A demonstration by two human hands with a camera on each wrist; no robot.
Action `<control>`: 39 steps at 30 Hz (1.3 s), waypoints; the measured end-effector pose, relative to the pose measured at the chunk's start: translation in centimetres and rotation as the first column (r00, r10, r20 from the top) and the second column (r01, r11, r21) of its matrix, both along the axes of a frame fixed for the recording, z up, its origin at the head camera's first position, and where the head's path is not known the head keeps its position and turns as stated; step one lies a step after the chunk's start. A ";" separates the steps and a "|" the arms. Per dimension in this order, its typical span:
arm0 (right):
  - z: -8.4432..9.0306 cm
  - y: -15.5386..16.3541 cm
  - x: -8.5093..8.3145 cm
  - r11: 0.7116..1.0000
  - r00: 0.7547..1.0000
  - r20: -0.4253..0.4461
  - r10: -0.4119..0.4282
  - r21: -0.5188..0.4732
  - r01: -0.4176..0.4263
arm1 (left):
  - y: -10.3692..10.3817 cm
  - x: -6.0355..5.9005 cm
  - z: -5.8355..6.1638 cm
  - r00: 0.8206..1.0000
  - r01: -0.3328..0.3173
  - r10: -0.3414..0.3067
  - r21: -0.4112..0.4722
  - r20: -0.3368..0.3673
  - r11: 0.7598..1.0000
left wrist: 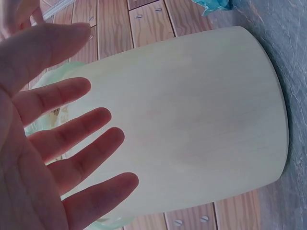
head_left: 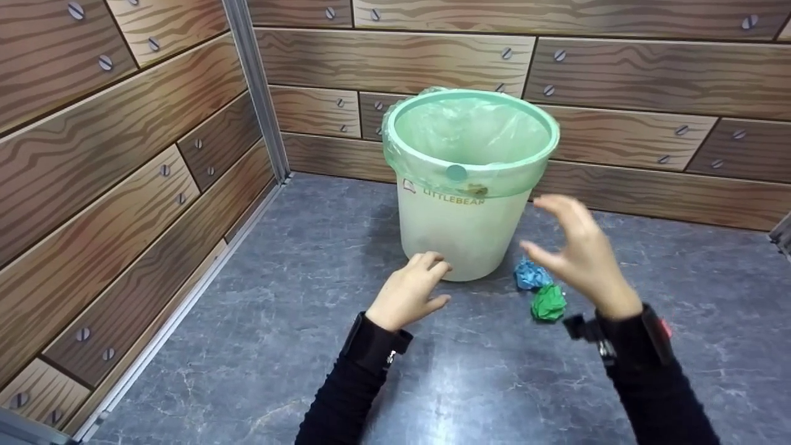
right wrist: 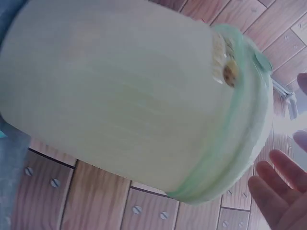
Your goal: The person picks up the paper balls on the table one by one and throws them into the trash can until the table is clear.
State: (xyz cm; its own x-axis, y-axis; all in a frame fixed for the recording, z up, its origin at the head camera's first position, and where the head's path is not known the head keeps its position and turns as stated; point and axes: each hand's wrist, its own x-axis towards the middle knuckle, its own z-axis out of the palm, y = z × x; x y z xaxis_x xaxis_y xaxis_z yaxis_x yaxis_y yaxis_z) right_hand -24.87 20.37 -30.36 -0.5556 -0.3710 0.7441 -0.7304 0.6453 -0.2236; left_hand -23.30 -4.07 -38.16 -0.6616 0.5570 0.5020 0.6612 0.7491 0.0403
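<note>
Pale bin: translucent whitish bin (head_left: 460, 232) w/ mint-green rim ring, stands upright on grey marbled floor (head_left: 296, 346), close to the wood-print back wall (head_left: 618, 80); "LITTLEBEAR" print under the rim
Liner: thin green bag (head_left: 469, 127) folded over the rim, sits slack inside; can't tell if anything lies at the bottom
Left hand: left hand (head_left: 408, 290) low, near the bin's base on its left front; fingers spread & straight in wrist view (left wrist: 62, 158), holds nothing; just short of the bin wall, contact not clear
Right hand: right hand (head_left: 581, 250) raised at the bin's right side, fingers apart & loosely bent, empty; only fingertips show in its wrist view (right wrist: 280, 187), apart from the bin
Paper: blue paper ball (head_left: 530, 275) & green paper ball (head_left: 549, 303) on the floor, right of the bin base, touching each other or nearly; below/behind the right hand, not gripped
Step, as judged: both hands free & closing in around the bin; balls not yet picked up, none seen in the bag
Next move needs, prob.: right hand drops to the nearer ball, pinch it lightly (crumpled, will squash), lift clear of the rim w/o snagging the liner; left can steady the bin wall, it looks light & may tip
Surroundings: wood-print side wall (head_left: 111, 161) at left, metal corner strip (head_left: 256, 93) between the walls
</note>
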 end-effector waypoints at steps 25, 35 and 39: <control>-7.8 1.3 1.9 0.997 0.982 0.172 -0.080 0.016 0.079 | 0.0 0.1 0.1 1.000 0.004 -0.004 0.001 0.025 1.000; -8.2 2.3 1.5 0.993 0.971 0.205 -0.122 0.032 0.118 | 0.1 0.1 -0.2 1.000 0.019 -0.019 0.017 0.015 1.000; -8.7 3.0 1.1 0.988 0.959 0.239 -0.155 0.055 0.146 | 0.1 0.1 -0.4 1.000 0.019 -0.020 0.014 0.019 1.000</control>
State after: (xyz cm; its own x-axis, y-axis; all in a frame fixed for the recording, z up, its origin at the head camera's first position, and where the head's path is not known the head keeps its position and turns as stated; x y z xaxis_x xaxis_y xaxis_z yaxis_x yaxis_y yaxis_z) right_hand -23.75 23.33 -39.07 -0.7687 -0.2935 0.5683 -0.5512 0.7547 -0.3559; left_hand -23.21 -3.99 -38.52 -0.6601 0.5628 0.4974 0.6747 0.7354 0.0632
